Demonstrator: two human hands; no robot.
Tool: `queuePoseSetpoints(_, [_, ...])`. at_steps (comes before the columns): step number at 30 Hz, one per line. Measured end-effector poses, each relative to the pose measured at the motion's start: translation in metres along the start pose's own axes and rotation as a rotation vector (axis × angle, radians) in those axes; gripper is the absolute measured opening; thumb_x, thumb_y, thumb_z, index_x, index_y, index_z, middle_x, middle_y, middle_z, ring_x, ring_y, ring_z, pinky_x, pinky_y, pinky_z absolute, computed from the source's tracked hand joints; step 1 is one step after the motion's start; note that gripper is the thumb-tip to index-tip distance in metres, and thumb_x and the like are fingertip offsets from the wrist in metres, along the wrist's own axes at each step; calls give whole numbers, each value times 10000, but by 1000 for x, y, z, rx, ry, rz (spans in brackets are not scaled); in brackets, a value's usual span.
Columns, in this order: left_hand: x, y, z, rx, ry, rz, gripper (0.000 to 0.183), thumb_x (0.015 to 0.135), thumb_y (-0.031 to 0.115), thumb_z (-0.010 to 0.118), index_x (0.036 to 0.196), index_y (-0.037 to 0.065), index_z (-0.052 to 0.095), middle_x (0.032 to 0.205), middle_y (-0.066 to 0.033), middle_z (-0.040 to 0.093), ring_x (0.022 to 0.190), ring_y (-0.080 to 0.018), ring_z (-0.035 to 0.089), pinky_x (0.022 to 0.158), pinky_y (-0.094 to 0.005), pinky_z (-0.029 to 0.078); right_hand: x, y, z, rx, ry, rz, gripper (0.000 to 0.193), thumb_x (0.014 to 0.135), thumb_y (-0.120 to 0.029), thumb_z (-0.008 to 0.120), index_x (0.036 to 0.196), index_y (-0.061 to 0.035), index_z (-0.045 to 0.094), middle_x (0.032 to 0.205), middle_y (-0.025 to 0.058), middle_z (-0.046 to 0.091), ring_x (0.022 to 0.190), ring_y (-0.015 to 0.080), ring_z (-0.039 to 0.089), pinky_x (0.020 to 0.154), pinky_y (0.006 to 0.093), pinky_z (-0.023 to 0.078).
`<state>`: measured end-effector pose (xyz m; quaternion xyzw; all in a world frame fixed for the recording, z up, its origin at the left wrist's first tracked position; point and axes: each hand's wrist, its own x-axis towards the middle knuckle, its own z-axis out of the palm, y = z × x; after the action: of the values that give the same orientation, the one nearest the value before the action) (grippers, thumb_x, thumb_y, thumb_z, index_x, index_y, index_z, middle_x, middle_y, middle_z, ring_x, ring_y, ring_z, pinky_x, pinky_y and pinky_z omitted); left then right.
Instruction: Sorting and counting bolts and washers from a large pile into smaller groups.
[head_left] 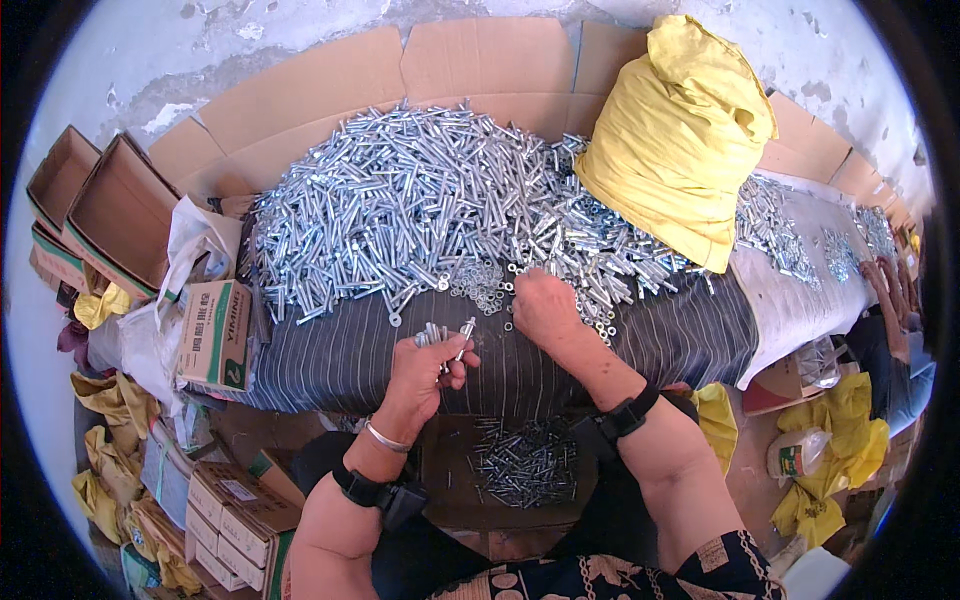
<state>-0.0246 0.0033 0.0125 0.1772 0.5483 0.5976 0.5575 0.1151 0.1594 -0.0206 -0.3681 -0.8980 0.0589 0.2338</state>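
A dark cloth with pale stripes [500,368] covers the work surface in front of this person, and on it sprawls a great heap of bolts [390,210]. A bulging yellow sack [675,140] stands on the heap's right part, its contents hidden. To the left I see bare brown insides in two open cardboard boxes [122,215]. Between the knees, a shallow cardboard box [445,450] holds darker, thinner-looking metal pieces [525,465].

The left hand [425,375] is above the cloth's near part, fingers clamped on several metal bolts [432,335]: silvery, shiny, slim and cylindrical, one tilted near upright by the fingertips. The right hand [545,308] is at the heap's front edge; its fingertips are hidden, so I can't tell whether they grip anything. Just left of it lie small ring-shaped washers [478,285].
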Motion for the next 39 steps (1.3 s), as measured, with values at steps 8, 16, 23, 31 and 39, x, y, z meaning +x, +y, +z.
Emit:
queuePoseSetpoints(8, [0,-3,1,3,-13,1,140,852,119,642,871,-19,645,706,-132,661,496,-109,560,419,-238,437,3,-27,-32,921,-196,219,160,803,-117,637,841,38,652,696,148,662,559,217,644,538,312,527])
queuePoseSetpoints(16, [3,-2,3,12,-12,18,151,858,126,635,876,-23,642,692,-121,651,497,-111,561,413,-239,436,2,-31,-26,1267,-342,267,143,837,-104,632,829,37,652,673,93,659,552,126,630,491,242,506])
queuePoseSetpoints(23, [-1,0,1,15,19,20,145,856,124,635,874,-20,649,688,-118,648,499,-112,558,417,-242,430,2,-33,-28,1254,-365,244,118,809,-75,659,824,42,656,700,90,664,577,129,638,525,240,516])
queuePoseSetpoints(31, [0,-2,-3,14,16,-8,153,845,128,649,851,-25,654,683,-123,650,499,-120,555,429,-244,428,2,-30,-30,1223,-430,219,108,812,-42,645,891,26,675,754,77,673,647,118,633,589,231,500])
queuePoseSetpoints(39, [2,-3,-3,4,15,-14,151,854,124,633,849,-26,653,675,-117,647,493,-115,559,419,-241,441,4,-29,-25,1241,-429,218,117,831,-73,657,896,21,681,718,51,650,615,100,612,574,221,500])
